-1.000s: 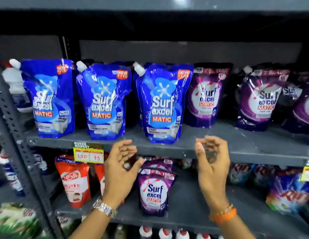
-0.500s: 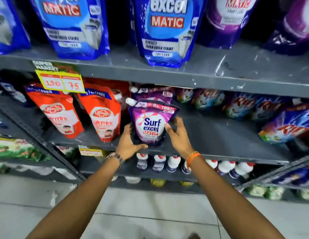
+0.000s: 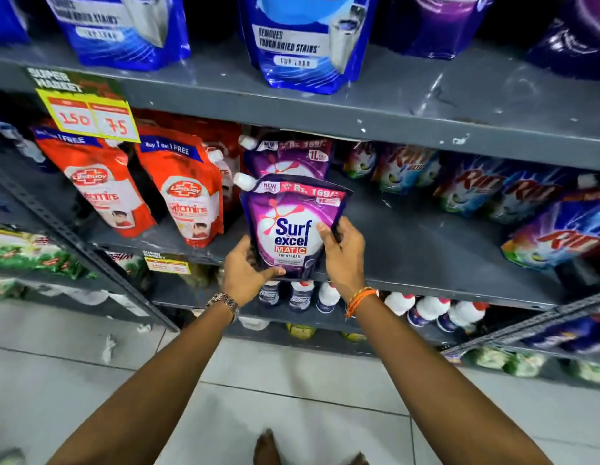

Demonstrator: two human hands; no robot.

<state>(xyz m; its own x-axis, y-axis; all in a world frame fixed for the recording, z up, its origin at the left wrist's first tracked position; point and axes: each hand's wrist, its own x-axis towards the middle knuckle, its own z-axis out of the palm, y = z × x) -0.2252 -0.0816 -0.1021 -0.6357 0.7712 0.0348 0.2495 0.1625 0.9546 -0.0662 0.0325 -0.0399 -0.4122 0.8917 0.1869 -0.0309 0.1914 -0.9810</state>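
At the front edge of the grey shelf (image 3: 426, 253), above tiled floor (image 3: 90, 380), a purple pouch (image 3: 291, 226) is clasped — left grip (image 3: 245, 276) at 8 o'clock, right grip (image 3: 345, 260) at 3. The blue pouches (image 3: 302, 45) at 12 are cut off.

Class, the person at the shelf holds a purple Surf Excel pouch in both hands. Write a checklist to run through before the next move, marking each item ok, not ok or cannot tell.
1. Left hand grips the purple pouch at its lower left corner: ok.
2. Right hand grips its right edge: ok.
3. White cap sits on the spout: ok.
4. Pouch upright, label facing the camera: ok.
5. Pouch base lifted off the shelf: cannot tell.
6. Gap to the red pouch on its left: ok.
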